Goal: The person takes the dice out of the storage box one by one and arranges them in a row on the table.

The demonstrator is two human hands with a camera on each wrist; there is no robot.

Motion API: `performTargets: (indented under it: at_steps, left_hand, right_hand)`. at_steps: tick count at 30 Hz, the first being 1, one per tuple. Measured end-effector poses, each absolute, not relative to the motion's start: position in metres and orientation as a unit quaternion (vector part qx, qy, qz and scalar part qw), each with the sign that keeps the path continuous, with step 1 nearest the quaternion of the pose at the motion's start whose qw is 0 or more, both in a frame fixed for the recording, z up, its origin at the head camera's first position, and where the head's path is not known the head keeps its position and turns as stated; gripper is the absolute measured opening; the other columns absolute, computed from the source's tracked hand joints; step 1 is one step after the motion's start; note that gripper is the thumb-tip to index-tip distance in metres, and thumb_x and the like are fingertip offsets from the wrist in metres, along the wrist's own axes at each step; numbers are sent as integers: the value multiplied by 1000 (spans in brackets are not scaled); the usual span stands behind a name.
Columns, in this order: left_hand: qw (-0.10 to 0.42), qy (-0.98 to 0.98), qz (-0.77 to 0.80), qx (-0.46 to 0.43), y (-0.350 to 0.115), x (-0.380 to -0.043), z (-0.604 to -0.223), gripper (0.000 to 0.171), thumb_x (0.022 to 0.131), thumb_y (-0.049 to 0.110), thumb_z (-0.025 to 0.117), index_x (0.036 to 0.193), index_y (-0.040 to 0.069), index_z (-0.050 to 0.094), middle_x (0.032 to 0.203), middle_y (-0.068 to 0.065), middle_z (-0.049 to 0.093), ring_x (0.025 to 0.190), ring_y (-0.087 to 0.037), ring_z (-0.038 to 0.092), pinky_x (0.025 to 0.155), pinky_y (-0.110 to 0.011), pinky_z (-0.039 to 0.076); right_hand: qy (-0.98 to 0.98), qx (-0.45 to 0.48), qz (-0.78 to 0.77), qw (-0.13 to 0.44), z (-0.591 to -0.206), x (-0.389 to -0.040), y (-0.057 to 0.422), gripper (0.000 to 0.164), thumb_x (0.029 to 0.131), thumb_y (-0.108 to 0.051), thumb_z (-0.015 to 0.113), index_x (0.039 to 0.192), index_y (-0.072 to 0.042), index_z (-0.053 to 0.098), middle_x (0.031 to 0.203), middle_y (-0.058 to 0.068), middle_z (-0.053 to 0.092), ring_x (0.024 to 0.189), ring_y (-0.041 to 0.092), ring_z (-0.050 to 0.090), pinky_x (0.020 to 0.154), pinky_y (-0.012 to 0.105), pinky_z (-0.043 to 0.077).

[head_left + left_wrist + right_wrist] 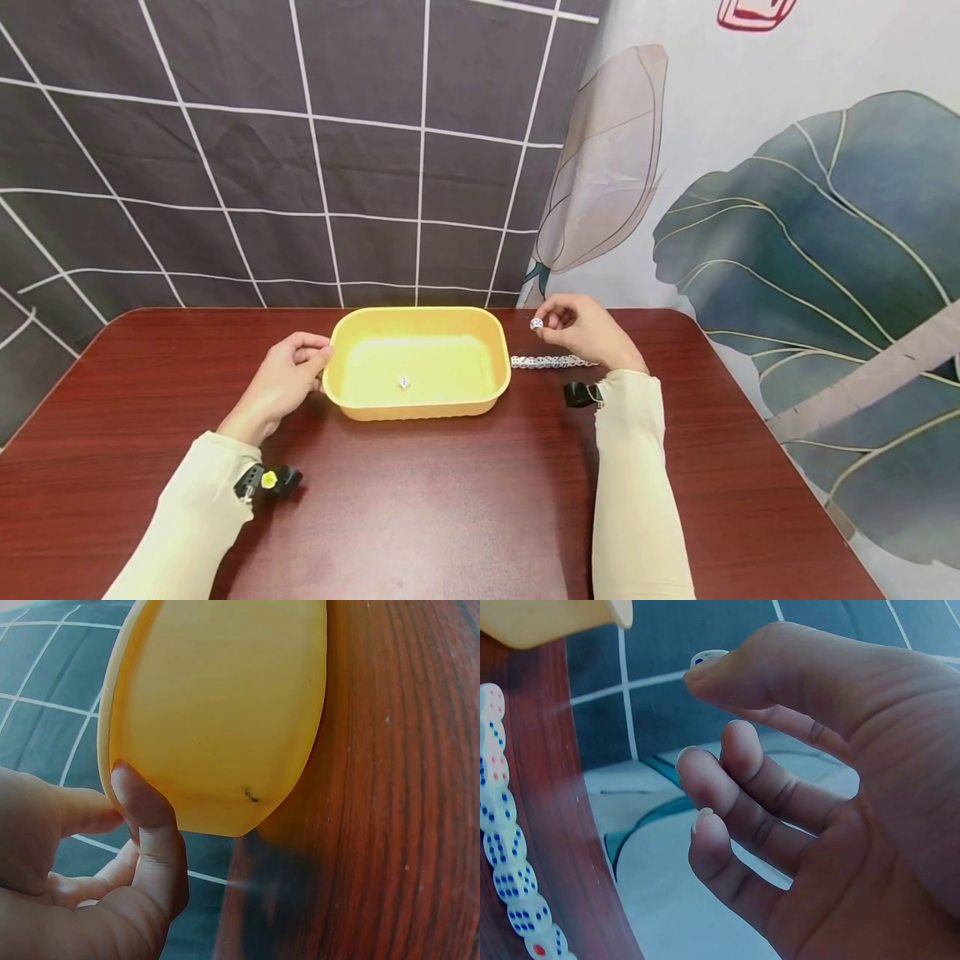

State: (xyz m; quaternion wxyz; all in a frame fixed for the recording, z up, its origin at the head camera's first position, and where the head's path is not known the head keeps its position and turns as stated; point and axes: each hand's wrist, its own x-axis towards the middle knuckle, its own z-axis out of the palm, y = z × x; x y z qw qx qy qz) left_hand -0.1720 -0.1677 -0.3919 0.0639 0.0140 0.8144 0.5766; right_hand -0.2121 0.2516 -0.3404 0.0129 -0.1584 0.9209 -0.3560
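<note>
A yellow plastic basin (420, 412) stands on the table, and one white die (404, 382) lies on its floor. My left hand (288, 375) pinches the basin's left rim between thumb and fingers, as the left wrist view also shows. To the right of the basin, my right hand (588, 329) is raised above the table and pinches a white die (536, 323) between thumb and index finger. In the right wrist view that die (708, 657) is mostly hidden behind the thumb. Below the right hand runs a row of white dice (551, 362) with blue and red dots.
The dark red wooden table (420, 508) carries all of this. Behind it hangs a dark grey cloth (360, 167) with white grid lines. A white curtain with large leaf prints (810, 225) hangs along the right. Black straps with small devices (583, 394) sit at both wrists.
</note>
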Motion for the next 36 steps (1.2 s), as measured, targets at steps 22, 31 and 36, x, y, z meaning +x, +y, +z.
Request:
performTargets:
  at_steps: [22, 31, 36]
  left_hand:
    - [63, 814, 578, 13, -169, -172, -392, 40, 108, 16, 49, 136, -12, 45, 115, -28, 62, 72, -6, 65, 68, -22, 59]
    - [62, 815, 576, 13, -168, -173, -392, 40, 108, 17, 49, 135, -12, 45, 115, -28, 63, 73, -5, 65, 69, -22, 59]
    - [64, 815, 575, 12, -169, -172, -392, 40, 108, 16, 49, 136, -12, 45, 115, -29, 63, 72, -7, 65, 68, -22, 59]
  right_hand:
    - [939, -85, -331, -29, -350, -207, 292, 14, 90, -7, 68, 103, -10, 71, 87, 6, 60, 80, 21, 55, 70, 26, 46]
    - [947, -49, -317, -28, -355, -200, 312, 16, 93, -9, 65, 108, -11, 69, 91, 7, 58, 83, 22, 54, 71, 31, 46]
    - [952, -25, -304, -27, -357, -195, 323, 16, 94, -10, 66, 110, -9, 69, 90, 8, 58, 84, 24, 54, 74, 34, 45]
